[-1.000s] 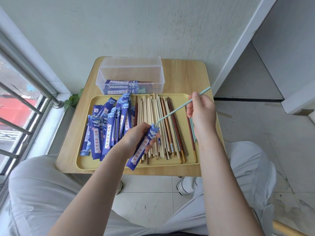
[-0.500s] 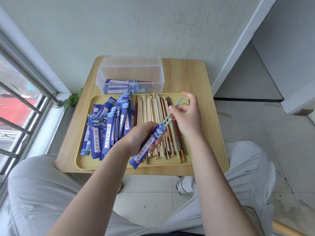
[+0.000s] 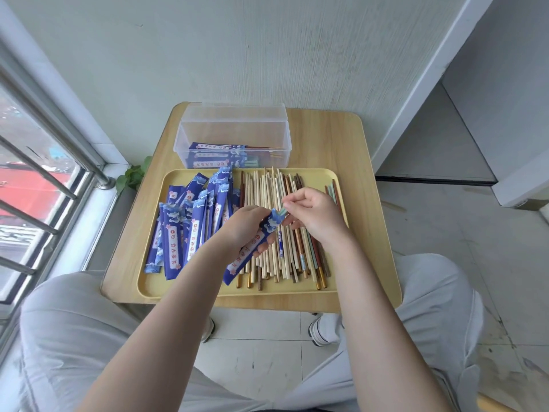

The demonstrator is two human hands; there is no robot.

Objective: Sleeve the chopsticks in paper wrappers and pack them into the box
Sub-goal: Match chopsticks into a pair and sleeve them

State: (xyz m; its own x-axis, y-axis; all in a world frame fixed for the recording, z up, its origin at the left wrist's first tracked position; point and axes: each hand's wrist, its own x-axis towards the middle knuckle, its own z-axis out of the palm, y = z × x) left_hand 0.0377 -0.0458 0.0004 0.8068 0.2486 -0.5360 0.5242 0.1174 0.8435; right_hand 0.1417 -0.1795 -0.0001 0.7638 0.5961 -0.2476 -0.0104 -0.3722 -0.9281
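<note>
The step in hand looks like the end of a sleeving: at the centre of the frame the left hand (image 3: 246,226) is curled round a blue wrapper (image 3: 252,248), which slants from its open mouth near the middle down toward the lower left, while the right hand (image 3: 315,217) pinches the pale green chopstick ends (image 3: 283,210) that just poke out of that mouth. Both hands hover over the yellow tray (image 3: 332,176), which fills the middle of the frame on a small wooden table (image 3: 368,221). Loose chopsticks (image 3: 276,188) lie in a row across the tray's centre and right, and spare wrappers (image 3: 190,221) are heaped on its left. Above the tray, in the upper centre, stands the clear box (image 3: 234,126), open, with a few sleeved pairs (image 3: 217,154) lying along its bottom. By the look of it the pair is nearly seated, so the next move would call for a last short push with the right fingers, a release, and then carrying the sleeved pair up over the tray's far rim to lay it flat beside the others in the box; the thin paper could crumple or tear if pushed off-line
</note>
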